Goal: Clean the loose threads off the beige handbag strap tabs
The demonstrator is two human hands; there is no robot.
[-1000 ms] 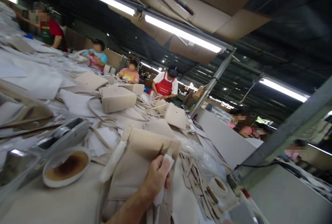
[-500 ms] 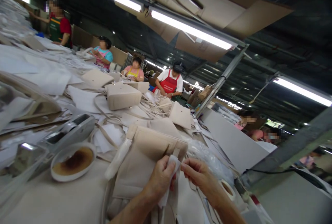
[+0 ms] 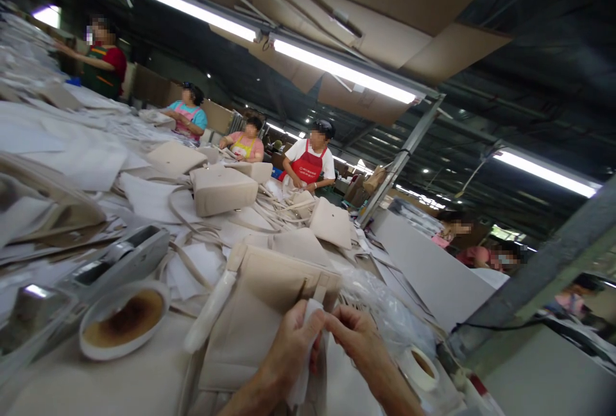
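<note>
A beige handbag (image 3: 255, 313) lies on the long table in front of me. My left hand (image 3: 291, 352) pinches a white strip of wrapping (image 3: 308, 320) on the bag's strap near its top edge. My right hand (image 3: 359, 342) meets it from the right, fingertips on the same white strip. A white-wrapped handle (image 3: 209, 313) runs down the bag's left side.
A white dish of brown glue (image 3: 122, 320) and a metal tape dispenser (image 3: 120, 259) sit at left. A tape roll (image 3: 418, 368) and clear plastic (image 3: 380, 300) lie at right. More beige bags (image 3: 221, 188), straps and paper cover the table. Several workers (image 3: 308, 162) stand at the far side.
My right hand came into view from the right and joined my left hand on the white strip. The view shifted slightly.
</note>
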